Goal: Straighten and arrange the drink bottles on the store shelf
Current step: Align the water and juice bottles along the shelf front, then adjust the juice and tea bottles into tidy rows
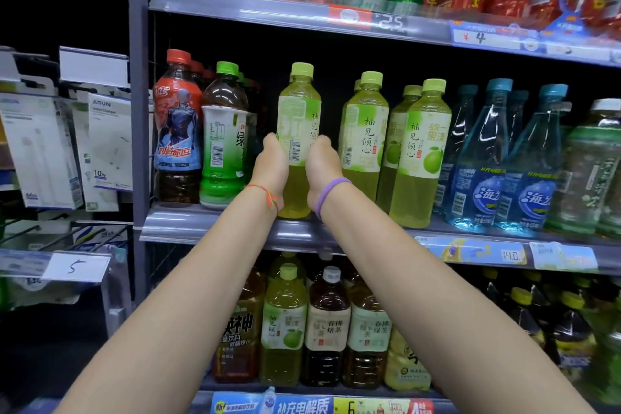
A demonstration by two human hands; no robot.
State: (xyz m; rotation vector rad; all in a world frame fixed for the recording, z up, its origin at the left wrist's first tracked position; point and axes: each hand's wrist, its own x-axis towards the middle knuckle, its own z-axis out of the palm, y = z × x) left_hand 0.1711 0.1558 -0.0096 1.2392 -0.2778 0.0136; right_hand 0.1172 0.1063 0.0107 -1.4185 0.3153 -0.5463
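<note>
A: Item one: clear plastic bottle of pale yellow-green drink with a lime-green cap and white-green label. Location?

B: Middle grey metal shelf, standing upright at its front edge. You hold it with both hands: your left hand wraps its left side, your right hand wraps its right side, fingers curled round behind the label, out of sight. Its barcode faces you, so I judge the label is not yet turned to the front.

A: Item two: neighbours of the same drink?

B: Two more lime-capped yellow-green bottles just to the right, with others behind them. They stand upright, but their labels are turned at different angles. There is a gap between your bottle and that group.

A: Item three: rest of that shelf?

B: At the left, a red-capped dark drink bottle with a blue figure label and a green-capped tea bottle, which shows its barcode side. At the right, blue-tinted water bottles with teal caps, upright in a row.

A: Progress?

B: Early to middle, by my judgement. One bottle is in hand; closing the gap and facing the labels remains.
</note>
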